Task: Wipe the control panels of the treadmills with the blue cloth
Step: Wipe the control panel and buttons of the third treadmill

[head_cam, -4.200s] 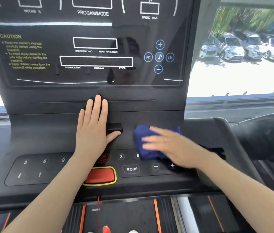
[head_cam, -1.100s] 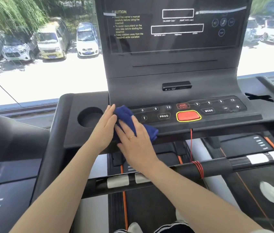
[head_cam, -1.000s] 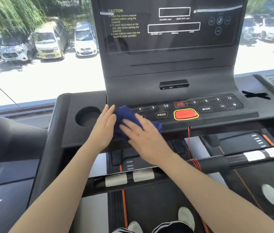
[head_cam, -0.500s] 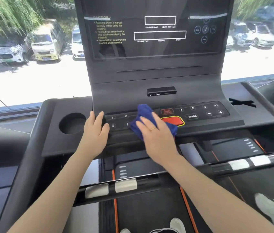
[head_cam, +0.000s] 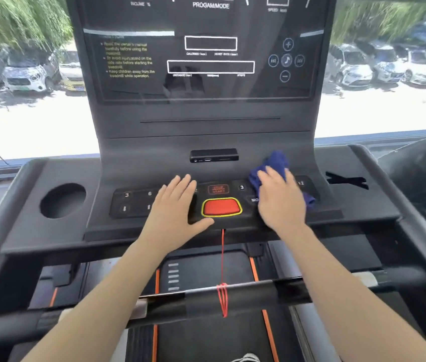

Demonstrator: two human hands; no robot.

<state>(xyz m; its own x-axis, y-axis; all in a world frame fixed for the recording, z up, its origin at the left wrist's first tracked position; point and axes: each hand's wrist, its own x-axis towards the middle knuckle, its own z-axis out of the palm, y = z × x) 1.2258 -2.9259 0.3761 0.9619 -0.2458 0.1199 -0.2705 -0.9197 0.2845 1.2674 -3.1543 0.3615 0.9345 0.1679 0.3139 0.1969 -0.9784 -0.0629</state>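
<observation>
A gym: a treadmill console (head_cam: 211, 142) with a running belt (head_cam: 206, 335) faces a window (head_cam: 29, 113) onto parked cars (head_cam: 26, 77).

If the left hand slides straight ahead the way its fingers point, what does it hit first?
Probably the small black port block at the foot of the upright console: the left hand lies flat on the keypad, fingers aimed up-panel slightly right. Depth is uncertain.

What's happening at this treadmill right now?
A person is cleaning the treadmill's control panel. Their right hand presses a blue cloth flat against the buttons on the panel's right side, partly covering the MODE key. The left hand lies flat on the left buttons, beside the red stop button. A red safety cord hangs below it, wound around the handlebar.
</observation>
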